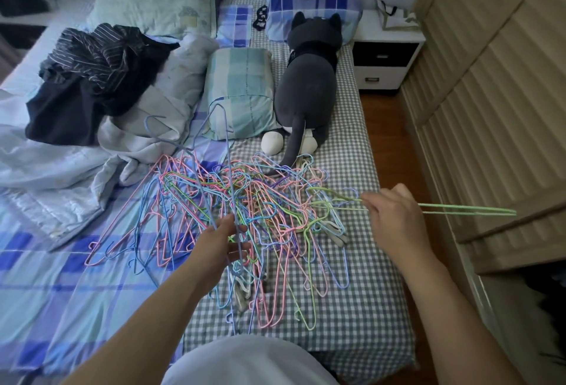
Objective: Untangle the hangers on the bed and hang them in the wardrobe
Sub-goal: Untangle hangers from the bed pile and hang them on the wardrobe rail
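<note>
no readable text, labels, brands or numbers anywhere, small mark on the plush cat's (pixel 306 78) dark vest too blurred to read

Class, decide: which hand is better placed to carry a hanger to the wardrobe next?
Right. The right hand holds a green hanger pulled mostly clear, pointing toward the wardrobe; the left hand's blue hanger stands in the pile.

Dim, bluish daylight; wide-angle edge distortion

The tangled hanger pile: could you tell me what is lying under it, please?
Under the hanger pile lie the grey checked sheet and, leftward, a blue plaid cover. Anything between wires and bedding cannot be seen.
</note>
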The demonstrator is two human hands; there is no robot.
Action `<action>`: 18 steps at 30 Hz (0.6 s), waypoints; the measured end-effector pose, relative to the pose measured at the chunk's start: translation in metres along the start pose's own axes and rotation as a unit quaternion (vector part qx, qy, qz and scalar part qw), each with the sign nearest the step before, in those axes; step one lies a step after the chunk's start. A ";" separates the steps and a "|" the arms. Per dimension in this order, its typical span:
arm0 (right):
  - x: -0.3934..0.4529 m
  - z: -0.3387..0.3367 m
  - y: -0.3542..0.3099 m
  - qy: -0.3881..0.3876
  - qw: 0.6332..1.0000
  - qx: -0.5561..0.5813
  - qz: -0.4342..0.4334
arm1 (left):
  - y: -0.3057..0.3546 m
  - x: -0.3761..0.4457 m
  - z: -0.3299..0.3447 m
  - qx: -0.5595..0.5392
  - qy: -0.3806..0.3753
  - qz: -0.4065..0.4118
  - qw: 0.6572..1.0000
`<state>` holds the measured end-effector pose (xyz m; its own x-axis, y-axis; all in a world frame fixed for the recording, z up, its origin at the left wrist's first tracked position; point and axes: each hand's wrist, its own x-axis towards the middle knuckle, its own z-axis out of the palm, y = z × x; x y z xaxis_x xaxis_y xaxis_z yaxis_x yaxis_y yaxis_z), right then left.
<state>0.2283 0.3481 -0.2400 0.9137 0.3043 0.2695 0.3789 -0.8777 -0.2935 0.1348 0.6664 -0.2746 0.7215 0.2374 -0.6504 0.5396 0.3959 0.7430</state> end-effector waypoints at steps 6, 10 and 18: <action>0.022 -0.008 0.001 0.013 1.000 -0.011 -0.002 | 0.002 0.002 -0.001 -0.001 0.003 0.007 1.000; 0.030 -0.009 0.004 0.028 0.999 -0.018 -0.012 | 0.001 0.001 -0.001 -0.002 0.002 0.009 1.000; 0.025 -0.020 0.025 0.057 0.996 -0.051 0.034 | -0.002 0.005 -0.003 0.006 -0.006 0.001 1.000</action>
<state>0.2580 0.3266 -0.2219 0.9120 0.2039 0.3558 0.2940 -0.9300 -0.2207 0.1363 0.6695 -0.2796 0.7276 0.2267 -0.6475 0.5434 0.3857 0.7456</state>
